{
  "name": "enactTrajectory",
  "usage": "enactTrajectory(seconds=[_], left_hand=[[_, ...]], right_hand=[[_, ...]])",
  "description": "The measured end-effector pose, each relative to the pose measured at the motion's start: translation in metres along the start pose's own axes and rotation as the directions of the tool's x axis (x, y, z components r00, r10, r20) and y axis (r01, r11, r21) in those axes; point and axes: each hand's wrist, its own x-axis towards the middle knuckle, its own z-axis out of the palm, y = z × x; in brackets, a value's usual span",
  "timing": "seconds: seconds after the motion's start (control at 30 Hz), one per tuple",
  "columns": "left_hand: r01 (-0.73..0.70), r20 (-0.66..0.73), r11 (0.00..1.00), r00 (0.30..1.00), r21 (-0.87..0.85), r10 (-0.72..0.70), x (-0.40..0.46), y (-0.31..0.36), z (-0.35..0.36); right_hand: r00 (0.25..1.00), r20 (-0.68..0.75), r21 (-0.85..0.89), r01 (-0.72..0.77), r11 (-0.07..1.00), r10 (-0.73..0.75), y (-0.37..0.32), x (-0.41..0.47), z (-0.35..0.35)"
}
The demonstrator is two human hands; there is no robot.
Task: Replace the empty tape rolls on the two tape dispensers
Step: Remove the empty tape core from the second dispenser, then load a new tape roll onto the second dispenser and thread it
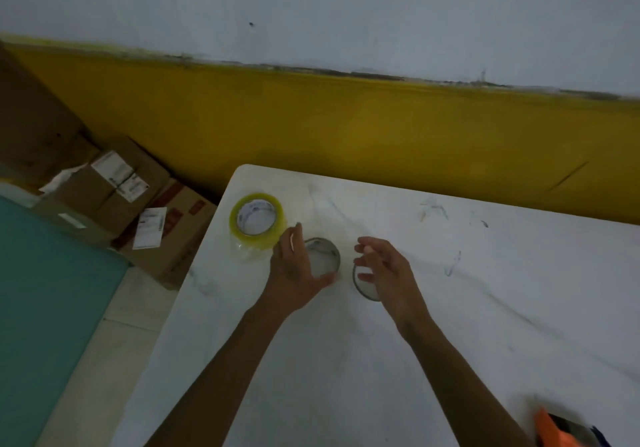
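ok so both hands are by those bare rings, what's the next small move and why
Probably slide the left hand over to the full tape roll and lift it. Both empty cores already lie loose on the table, and an orange dispenser waits at the near right edge.

Full roll [257, 221]: yellowish-clear tape, lying flat, far left.
Empty cores [322, 256] [363, 285]: thin rings, flat, side by side, nearer.
Dispenser [561, 427]: orange, near-right edge, blurred.
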Motion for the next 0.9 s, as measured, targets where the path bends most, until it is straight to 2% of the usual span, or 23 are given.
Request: enactTrajectory(seconds=[0.07,0.1,0.17,0.23,0.3,0.37,0.4,0.43,0.47,0.5,0.57,0.6,0.63,0.67,0.7,0.77,0.83,0.9], left_hand=[[-0.048,-0.213,0.998,0.976,0.029,0.053,0.010,-0.010,-0.019],[-0.035,-0.261,0.997,0.964,0.075,0.054,0.019,-0.022,-0.028],[0.032,-0.205,0.970,0.979,0.242,0.018,0.030,-0.053,-0.039],[0.028,-0.125,0.928,0.992,0.371,0.020,0.032,-0.076,-0.042],[-0.006,-0.105,0.916,0.993,0.401,0.053,0.027,-0.087,-0.044],[0.065,-0.138,0.974,0.990,0.216,-0.035,0.015,-0.079,-0.057],[0.141,-0.141,0.990,0.981,0.023,-0.136,0.007,-0.068,-0.068],[0.217,-0.133,0.950,0.959,-0.226,-0.251,-0.002,-0.055,-0.077],[0.287,-0.081,0.839,0.929,-0.463,-0.362,-0.014,-0.042,-0.084],[0.337,0.023,0.671,0.903,-0.661,-0.430,-0.027,-0.027,-0.090],[0.382,0.246,0.303,0.881,-0.873,-0.403,-0.055,0.000,-0.094],[0.393,0.312,0.178,0.879,-0.902,-0.362,-0.067,0.011,-0.093],[0.397,0.343,0.116,0.881,-0.910,-0.325,-0.080,0.026,-0.091],[0.405,0.360,0.098,0.882,-0.909,-0.304,-0.091,0.038,-0.085],[0.415,0.374,0.093,0.881,-0.905,-0.289,-0.100,0.052,-0.078],[0.434,0.389,0.111,0.875,-0.894,-0.290,-0.116,0.080,-0.059],[0.452,0.397,0.141,0.867,-0.881,-0.301,-0.130,0.107,-0.038],[0.456,0.399,0.191,0.875,-0.869,-0.273,-0.147,0.139,-0.020]], right_hand=[[1.000,-0.003,-0.004,-0.001,1.000,0.001,0.000,0.008,0.005],[1.000,-0.001,-0.002,-0.003,1.000,0.003,0.000,0.010,0.007],[1.000,0.009,0.000,-0.011,1.000,0.011,0.001,0.008,0.011],[1.000,0.014,0.005,-0.021,1.000,0.021,0.001,0.005,0.013],[0.999,0.022,0.040,-0.026,0.999,0.025,-0.002,0.000,0.014],[0.999,0.037,0.078,-0.011,0.997,0.008,-0.005,-0.006,0.016],[0.999,0.052,0.090,0.001,0.996,-0.006,-0.006,-0.011,0.017],[0.997,0.072,0.099,0.022,0.995,-0.029,-0.006,-0.018,0.019],[0.993,0.096,0.097,0.059,0.994,-0.069,-0.007,-0.026,0.020],[0.984,0.124,0.071,0.116,0.991,-0.125,-0.007,-0.037,0.020],[0.944,0.204,-0.057,0.276,0.960,-0.259,-0.009,-0.063,0.017],[0.911,0.257,-0.134,0.364,0.922,-0.323,-0.010,-0.076,0.014],[0.875,0.310,-0.192,0.441,0.877,-0.372,-0.011,-0.088,0.009],[0.849,0.340,-0.222,0.490,0.843,-0.404,-0.010,-0.100,0.003],[0.836,0.337,-0.233,0.520,0.822,-0.433,-0.007,-0.108,-0.005],[0.845,0.235,-0.244,0.529,0.813,-0.480,0.002,-0.120,-0.025],[0.889,0.130,-0.159,0.457,0.875,-0.440,0.009,-0.133,-0.053],[0.915,0.110,-0.054,0.396,0.917,-0.389,0.015,-0.150,-0.088]])
